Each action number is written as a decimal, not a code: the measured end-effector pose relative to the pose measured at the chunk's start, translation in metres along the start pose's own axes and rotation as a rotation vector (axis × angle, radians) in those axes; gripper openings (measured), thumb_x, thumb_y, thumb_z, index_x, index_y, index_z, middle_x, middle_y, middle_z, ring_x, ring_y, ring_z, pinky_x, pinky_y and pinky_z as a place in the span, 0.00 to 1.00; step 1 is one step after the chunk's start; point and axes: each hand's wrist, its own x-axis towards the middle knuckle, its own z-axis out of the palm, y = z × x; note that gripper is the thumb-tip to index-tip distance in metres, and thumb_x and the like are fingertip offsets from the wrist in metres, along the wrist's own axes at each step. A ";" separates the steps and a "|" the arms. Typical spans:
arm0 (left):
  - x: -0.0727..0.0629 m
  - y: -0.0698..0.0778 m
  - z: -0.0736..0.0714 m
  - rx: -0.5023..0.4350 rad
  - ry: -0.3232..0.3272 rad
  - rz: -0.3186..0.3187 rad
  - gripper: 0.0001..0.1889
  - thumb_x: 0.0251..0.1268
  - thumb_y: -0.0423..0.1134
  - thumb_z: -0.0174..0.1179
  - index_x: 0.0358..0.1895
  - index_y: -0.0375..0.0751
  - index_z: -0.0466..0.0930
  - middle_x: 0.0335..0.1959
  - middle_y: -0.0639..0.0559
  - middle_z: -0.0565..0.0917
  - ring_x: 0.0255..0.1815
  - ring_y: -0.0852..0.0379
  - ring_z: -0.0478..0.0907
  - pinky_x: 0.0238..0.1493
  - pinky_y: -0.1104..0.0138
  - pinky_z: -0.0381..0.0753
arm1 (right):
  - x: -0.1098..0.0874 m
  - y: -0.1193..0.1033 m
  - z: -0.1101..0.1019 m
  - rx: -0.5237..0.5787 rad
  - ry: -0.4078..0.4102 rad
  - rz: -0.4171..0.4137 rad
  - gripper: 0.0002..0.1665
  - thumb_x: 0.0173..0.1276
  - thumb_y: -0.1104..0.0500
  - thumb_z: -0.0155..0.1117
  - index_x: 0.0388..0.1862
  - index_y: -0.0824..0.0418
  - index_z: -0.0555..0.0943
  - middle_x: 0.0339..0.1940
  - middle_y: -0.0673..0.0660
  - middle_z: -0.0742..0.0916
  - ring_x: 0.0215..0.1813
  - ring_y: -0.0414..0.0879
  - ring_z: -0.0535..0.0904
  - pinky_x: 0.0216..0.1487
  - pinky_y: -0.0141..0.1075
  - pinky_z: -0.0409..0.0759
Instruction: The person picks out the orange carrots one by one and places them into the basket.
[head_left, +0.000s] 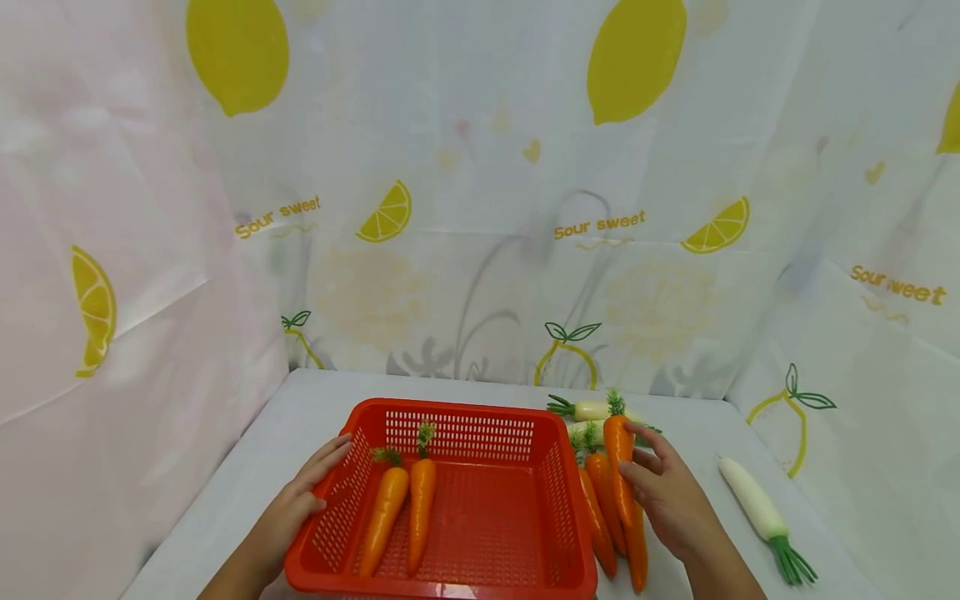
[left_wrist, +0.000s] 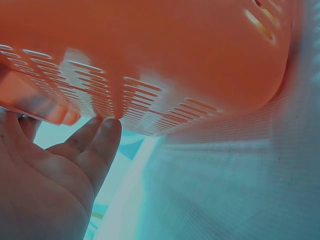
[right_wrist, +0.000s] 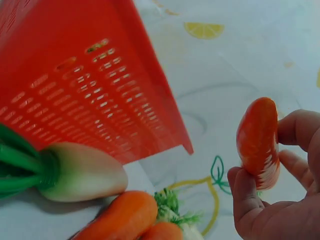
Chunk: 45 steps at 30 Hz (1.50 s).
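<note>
A red plastic basket with slotted walls stands in front of me, and two carrots lie in its left part. My left hand holds the basket's left rim; in the left wrist view its fingertips touch the slotted outer wall. To the right of the basket, my right hand pinches a carrot between thumb and fingers. That carrot is raised, its thick end toward the right wrist camera. Below it several more carrots lie against the basket's right side.
White radishes with green tops lie behind the carrots, near the basket's back right corner. Another white radish rests alone at the far right of the white table. Lemon-printed cloth closes off the back and both sides.
</note>
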 end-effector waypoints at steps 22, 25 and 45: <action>0.002 0.000 0.000 0.000 0.020 -0.004 0.41 0.62 0.22 0.38 0.83 0.43 0.58 0.87 0.51 0.45 0.72 0.83 0.56 0.58 0.70 0.80 | 0.017 -0.050 0.036 -0.058 -0.200 -0.011 0.36 0.74 0.61 0.63 0.77 0.53 0.61 0.65 0.66 0.71 0.48 0.51 0.75 0.49 0.39 0.76; 0.002 0.001 -0.001 0.005 0.030 -0.012 0.42 0.62 0.22 0.39 0.83 0.43 0.58 0.87 0.51 0.45 0.71 0.84 0.56 0.57 0.69 0.80 | 0.019 -0.053 0.043 -0.079 -0.224 -0.003 0.36 0.74 0.60 0.64 0.76 0.53 0.62 0.67 0.67 0.70 0.49 0.51 0.77 0.50 0.40 0.78; 0.000 0.003 0.001 -0.018 0.044 -0.061 0.41 0.63 0.23 0.39 0.83 0.45 0.59 0.88 0.53 0.44 0.70 0.80 0.59 0.56 0.65 0.83 | 0.027 -0.073 0.093 -0.123 -0.417 -0.008 0.34 0.70 0.62 0.67 0.72 0.56 0.66 0.67 0.69 0.70 0.48 0.53 0.78 0.45 0.40 0.79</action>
